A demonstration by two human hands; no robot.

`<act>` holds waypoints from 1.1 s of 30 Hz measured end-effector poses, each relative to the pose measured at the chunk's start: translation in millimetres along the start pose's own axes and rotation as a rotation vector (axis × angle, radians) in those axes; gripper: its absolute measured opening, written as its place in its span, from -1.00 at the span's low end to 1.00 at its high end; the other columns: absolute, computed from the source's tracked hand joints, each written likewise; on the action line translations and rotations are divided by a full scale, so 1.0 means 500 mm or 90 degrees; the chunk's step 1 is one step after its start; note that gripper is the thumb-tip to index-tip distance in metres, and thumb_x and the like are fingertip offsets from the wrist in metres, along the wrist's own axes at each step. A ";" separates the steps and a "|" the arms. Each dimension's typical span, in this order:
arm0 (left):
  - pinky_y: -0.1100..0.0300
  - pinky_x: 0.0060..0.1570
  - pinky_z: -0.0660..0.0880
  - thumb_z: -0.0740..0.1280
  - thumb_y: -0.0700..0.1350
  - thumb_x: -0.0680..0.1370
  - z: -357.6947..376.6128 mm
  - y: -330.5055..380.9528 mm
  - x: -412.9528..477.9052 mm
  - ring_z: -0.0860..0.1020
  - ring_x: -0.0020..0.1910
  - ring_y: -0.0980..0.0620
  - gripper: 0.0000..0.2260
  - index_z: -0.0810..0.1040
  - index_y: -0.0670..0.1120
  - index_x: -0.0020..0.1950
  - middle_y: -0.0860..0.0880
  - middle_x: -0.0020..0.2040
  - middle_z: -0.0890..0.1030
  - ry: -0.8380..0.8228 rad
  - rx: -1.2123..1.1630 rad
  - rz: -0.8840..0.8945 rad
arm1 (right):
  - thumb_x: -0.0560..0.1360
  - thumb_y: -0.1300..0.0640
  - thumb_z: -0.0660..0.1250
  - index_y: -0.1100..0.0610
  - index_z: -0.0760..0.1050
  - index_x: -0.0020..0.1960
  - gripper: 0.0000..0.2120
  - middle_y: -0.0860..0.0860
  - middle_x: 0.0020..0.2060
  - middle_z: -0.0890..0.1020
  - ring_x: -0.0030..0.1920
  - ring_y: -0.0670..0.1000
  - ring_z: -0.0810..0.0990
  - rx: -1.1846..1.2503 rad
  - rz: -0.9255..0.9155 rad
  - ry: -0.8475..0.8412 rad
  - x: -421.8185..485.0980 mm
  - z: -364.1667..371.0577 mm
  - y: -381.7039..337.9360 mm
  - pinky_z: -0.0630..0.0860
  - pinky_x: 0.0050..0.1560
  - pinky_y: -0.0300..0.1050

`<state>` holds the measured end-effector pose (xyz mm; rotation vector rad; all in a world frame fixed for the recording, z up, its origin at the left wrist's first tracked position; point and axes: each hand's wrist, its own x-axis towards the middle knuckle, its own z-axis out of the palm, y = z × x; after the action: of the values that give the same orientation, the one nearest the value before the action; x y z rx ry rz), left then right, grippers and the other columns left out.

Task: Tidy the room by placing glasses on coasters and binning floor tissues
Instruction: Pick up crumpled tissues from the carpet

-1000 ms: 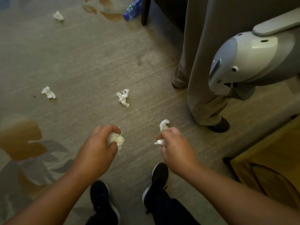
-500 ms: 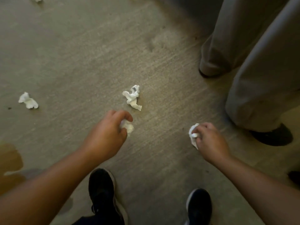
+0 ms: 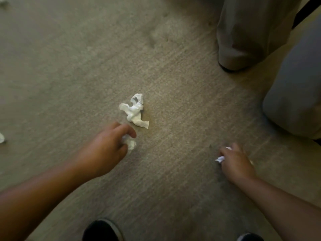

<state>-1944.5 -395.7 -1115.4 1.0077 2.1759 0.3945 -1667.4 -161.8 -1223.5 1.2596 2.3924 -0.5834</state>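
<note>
A crumpled white tissue (image 3: 135, 110) lies on the beige carpet at the middle of the view. My left hand (image 3: 106, 150) is just below and left of it, fingers curled round another balled tissue (image 3: 130, 143) that shows under the fingertips. My right hand (image 3: 236, 162) is low at the right, gripping a small white tissue wad (image 3: 221, 159) that pokes out on its left side. No glasses, coasters or bin are in view.
Another person's trouser legs (image 3: 243, 37) and a shoe stand at the upper right, close to my right hand. Two more tissues lie at the left edge: a tissue scrap (image 3: 1, 137) and a far tissue (image 3: 2, 1). My black shoes (image 3: 102, 230) show at the bottom.
The view has dropped closer to the floor. My left hand has moved up towards the loose tissue, still holding its wad. My right hand has drifted right with its tissue.
</note>
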 end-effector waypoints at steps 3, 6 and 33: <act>0.20 -0.05 0.44 0.32 -0.17 0.50 0.001 -0.009 0.021 0.45 -0.10 0.20 -0.74 0.46 0.16 0.09 0.10 0.05 0.40 -0.003 0.008 -0.020 | 0.31 0.36 0.33 0.18 0.50 -0.25 -0.89 0.05 -0.19 0.41 -0.18 0.18 0.54 0.042 -0.029 0.026 -0.004 -0.026 -0.032 0.41 -0.20 -0.12; 0.18 0.00 0.45 0.31 -0.17 0.49 0.010 -0.017 0.063 0.49 0.00 0.07 -0.74 0.48 0.09 0.14 0.07 0.18 0.38 0.011 -0.003 -0.040 | 0.29 0.36 0.35 0.16 0.52 -0.26 -0.88 -0.02 -0.19 0.40 -0.29 0.02 0.48 0.119 -0.095 0.059 -0.009 -0.064 -0.103 0.43 -0.24 -0.13; 0.24 -0.05 0.32 0.34 -0.22 0.45 -0.301 -0.279 -0.143 0.50 0.05 -0.07 -0.75 0.55 -0.08 0.11 -0.05 0.08 0.43 0.214 -0.184 -0.286 | 0.38 0.28 0.36 -0.02 0.53 -0.13 -0.79 -0.08 -0.10 0.44 -0.10 -0.01 0.49 0.066 -0.445 0.024 -0.085 -0.319 -0.796 0.32 -0.23 -0.28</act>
<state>-2094.0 -538.7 -1048.5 0.2938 2.4642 0.6724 -1999.3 -312.7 -993.7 0.4285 2.8449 -0.8845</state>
